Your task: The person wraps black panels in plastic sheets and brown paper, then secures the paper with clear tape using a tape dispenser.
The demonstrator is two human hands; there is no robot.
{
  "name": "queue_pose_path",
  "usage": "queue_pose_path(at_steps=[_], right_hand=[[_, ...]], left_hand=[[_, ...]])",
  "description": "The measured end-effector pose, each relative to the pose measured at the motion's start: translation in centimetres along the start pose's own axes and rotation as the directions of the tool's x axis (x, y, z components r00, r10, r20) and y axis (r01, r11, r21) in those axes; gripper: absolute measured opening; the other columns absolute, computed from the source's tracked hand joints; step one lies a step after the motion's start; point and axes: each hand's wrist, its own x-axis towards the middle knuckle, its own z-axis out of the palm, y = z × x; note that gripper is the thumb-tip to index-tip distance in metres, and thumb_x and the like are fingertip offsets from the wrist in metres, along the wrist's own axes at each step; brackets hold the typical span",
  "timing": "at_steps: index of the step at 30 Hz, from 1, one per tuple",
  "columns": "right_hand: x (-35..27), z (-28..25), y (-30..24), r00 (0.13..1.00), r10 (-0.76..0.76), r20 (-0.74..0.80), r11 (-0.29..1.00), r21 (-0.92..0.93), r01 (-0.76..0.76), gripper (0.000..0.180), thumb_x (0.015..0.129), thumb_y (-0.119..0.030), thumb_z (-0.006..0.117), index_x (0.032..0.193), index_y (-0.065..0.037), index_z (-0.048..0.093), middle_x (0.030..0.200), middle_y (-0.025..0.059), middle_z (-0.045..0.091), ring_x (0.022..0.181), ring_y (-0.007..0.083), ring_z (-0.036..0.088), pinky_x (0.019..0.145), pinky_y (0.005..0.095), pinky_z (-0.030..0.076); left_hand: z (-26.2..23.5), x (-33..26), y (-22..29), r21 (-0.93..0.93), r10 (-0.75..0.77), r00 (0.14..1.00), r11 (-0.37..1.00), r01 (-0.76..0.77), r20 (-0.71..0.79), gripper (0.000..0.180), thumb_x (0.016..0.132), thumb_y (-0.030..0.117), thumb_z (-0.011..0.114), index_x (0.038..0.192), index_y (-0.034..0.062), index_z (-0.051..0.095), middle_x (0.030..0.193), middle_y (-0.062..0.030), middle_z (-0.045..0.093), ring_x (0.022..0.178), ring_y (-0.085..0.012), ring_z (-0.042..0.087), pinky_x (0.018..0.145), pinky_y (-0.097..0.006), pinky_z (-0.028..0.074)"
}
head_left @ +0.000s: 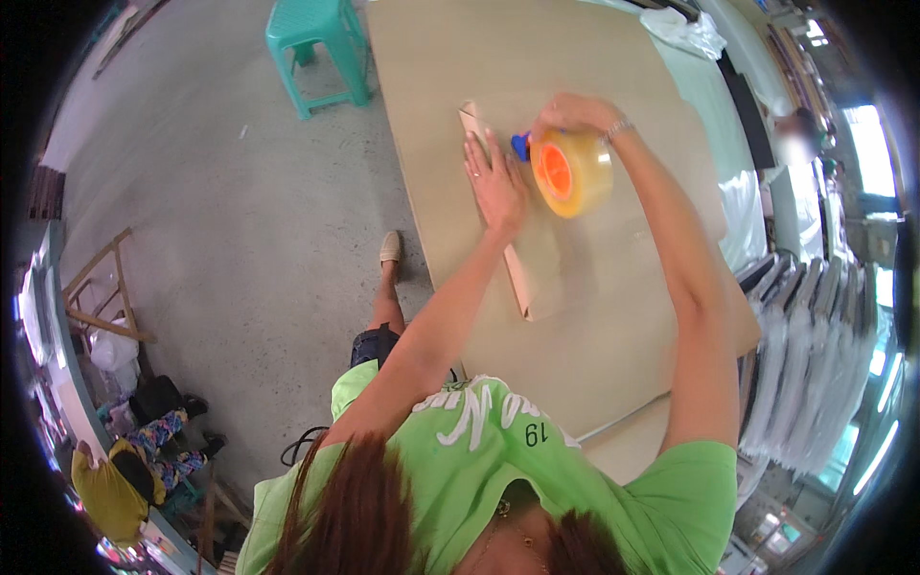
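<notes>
A flat brown cardboard package (546,259) lies on a large tan sheet covering the table (613,326). My left hand (496,182) presses flat on the package's far left part, fingers spread. My right hand (573,115) grips a tape dispenser (570,172) with a blue handle and an orange core inside a big roll of clear tape. The roll sits just right of my left hand, at the package's far end. My green shirt fills the lower edge of the view.
A teal plastic stool (316,48) stands on the grey concrete floor left of the table. A seated person in yellow (115,489) is at the lower left. Stacked flat items (815,355) line the right. White plastic (685,34) lies at the table's far end.
</notes>
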Motion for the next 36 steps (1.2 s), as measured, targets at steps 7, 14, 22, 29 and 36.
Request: queue_pose_path(at_steps=[7, 14, 22, 29, 36], right_hand=[[-9.8, 4.8, 0.3, 0.950, 0.171, -0.261, 0.943, 0.321, -0.081, 0.037, 0.069, -0.031, 0.068, 0.098, -0.009, 0.073, 0.089, 0.0120, 0.069, 0.079, 0.0219, 0.062, 0.074, 0.0317, 0.048], [-14.4, 6.2, -3.7, 0.673, 0.057, -0.737, 0.982, 0.162, 0.094, 0.039, 0.077, -0.025, 0.071, 0.114, -0.017, 0.068, 0.096, 0.0127, 0.059, 0.080, 0.0267, 0.059, 0.072, 0.0361, 0.049], [-12.4, 14.5, -3.5, 0.471, -0.028, -0.882, 0.987, 0.051, 0.154, 0.045, 0.078, -0.022, 0.072, 0.122, -0.025, 0.063, 0.099, 0.0079, 0.050, 0.078, 0.0228, 0.058, 0.063, 0.0332, 0.049], [-12.7, 14.7, -4.0, 0.478, 0.053, -0.877, 0.980, 0.138, 0.143, 0.046, 0.077, -0.016, 0.072, 0.122, -0.021, 0.064, 0.100, 0.0090, 0.052, 0.084, 0.0245, 0.057, 0.068, 0.0354, 0.049], [-12.7, 14.3, -4.3, 0.462, 0.030, -0.887, 0.989, 0.094, 0.117, 0.047, 0.076, -0.016, 0.072, 0.122, -0.021, 0.064, 0.101, 0.0094, 0.053, 0.084, 0.0254, 0.058, 0.068, 0.0354, 0.050]], left_hand=[[-0.1, 0.6, -0.5, -0.006, 0.006, 0.999, 1.000, -0.006, -0.036, 0.050, 0.097, 0.020, 0.042, 0.145, 0.0122, 0.032, 0.151, -0.0238, 0.018, 0.140, -0.0394, 0.019, 0.112, -0.049, 0.020], [-0.8, 0.5, -0.5, 0.000, 0.007, 0.997, 1.000, -0.007, -0.073, 0.046, 0.094, 0.020, 0.050, 0.140, 0.0185, 0.043, 0.150, -0.0217, 0.022, 0.138, -0.0368, 0.024, 0.112, -0.048, 0.022], [-2.4, 2.9, -0.1, 0.096, 0.053, 0.999, 0.994, -0.052, -0.004, 0.038, 0.092, 0.022, 0.056, 0.130, 0.0185, 0.052, 0.139, -0.0198, 0.034, 0.128, -0.0364, 0.031, 0.102, -0.050, 0.029], [-6.5, 8.8, -0.4, -0.258, -0.165, 0.662, 0.832, 0.492, 0.731, 0.058, 0.091, 0.049, 0.055, 0.124, 0.0025, 0.054, 0.114, -0.0210, 0.054, 0.104, -0.0309, 0.058, 0.089, -0.040, 0.047], [-3.7, 12.5, -0.3, -0.050, 0.016, 0.056, 0.725, 0.687, 0.998, 0.062, 0.087, 0.050, 0.062, 0.113, -0.0058, 0.057, 0.107, -0.0153, 0.062, 0.094, -0.0251, 0.065, 0.083, -0.031, 0.053]])
